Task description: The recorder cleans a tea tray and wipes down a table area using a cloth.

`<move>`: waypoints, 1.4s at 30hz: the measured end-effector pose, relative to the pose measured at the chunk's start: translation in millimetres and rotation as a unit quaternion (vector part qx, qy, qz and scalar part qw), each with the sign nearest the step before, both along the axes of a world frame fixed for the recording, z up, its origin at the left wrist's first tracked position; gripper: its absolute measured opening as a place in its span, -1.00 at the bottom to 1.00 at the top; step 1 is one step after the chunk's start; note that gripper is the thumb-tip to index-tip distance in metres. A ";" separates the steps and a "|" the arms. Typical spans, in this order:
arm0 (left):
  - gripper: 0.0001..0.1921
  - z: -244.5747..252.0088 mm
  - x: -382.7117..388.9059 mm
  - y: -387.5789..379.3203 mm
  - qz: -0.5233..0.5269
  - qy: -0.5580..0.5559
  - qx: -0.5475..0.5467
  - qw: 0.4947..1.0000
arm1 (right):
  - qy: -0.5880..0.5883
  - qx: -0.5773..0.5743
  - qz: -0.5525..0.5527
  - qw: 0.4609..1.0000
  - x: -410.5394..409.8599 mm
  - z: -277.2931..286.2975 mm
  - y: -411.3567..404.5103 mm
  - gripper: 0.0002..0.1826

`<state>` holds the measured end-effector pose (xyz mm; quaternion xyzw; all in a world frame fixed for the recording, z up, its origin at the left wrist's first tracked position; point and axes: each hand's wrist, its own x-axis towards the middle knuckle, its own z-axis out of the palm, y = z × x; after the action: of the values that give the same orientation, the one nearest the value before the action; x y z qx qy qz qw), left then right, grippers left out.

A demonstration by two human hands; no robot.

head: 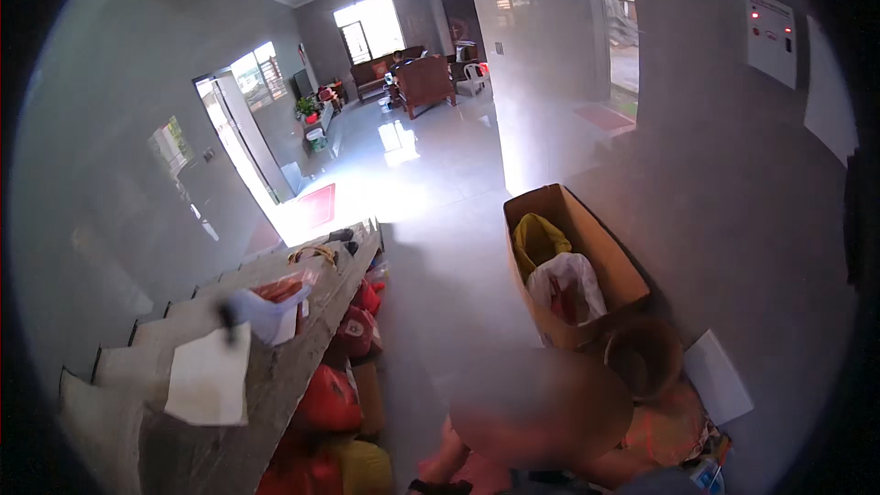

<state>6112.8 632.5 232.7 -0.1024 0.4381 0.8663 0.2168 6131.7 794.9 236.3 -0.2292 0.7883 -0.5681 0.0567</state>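
At the bottom edge, my left hand (450,443), with a dark band at the wrist, meets the left side of a blurred oval area (543,405). Its fingers are hidden there, so its grip is unclear. A skin-toned shape, perhaps my right hand or forearm (612,462), lies at the lower right of the blur; its fingers do not show. Just beyond stands an open cardboard box (615,258) with a yellow bag (538,240) and a white plastic bag (584,275) inside. A brown bucket-like container (644,359) is beside the box.
Concrete stairs (155,350) at left hold a white sheet (210,378) and a filled plastic bag (271,306). Red bags (330,399) sit beneath. A white panel (718,375) lies at right. Far back, a person (397,62) is near wooden seats (425,84).
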 end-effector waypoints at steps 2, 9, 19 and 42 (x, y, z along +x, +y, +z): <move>-0.58 3.8 -48.1 2.2 0.062 -0.012 -0.029 0.998 | -0.011 0.013 0.018 1.000 -49.7 9.2 11.8 -0.60; -0.53 28.4 -212.4 -1.0 0.020 0.215 -0.361 0.907 | 0.053 0.497 0.166 0.850 -249.4 30.7 45.6 -0.73; -0.46 -27.3 -464.6 22.9 -0.074 0.183 -0.166 0.966 | -0.093 0.355 0.245 0.897 -541.1 -83.1 52.0 -0.56; -0.54 -48.0 -1095.7 -100.3 -0.079 0.331 -0.615 0.711 | -0.408 -0.244 -0.144 0.868 -1110.5 4.3 75.6 -0.62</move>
<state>5017.1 532.2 184.7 0.1153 0.9242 0.3637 0.0147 5021.2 870.5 240.6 0.1322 0.5559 -0.7869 0.2330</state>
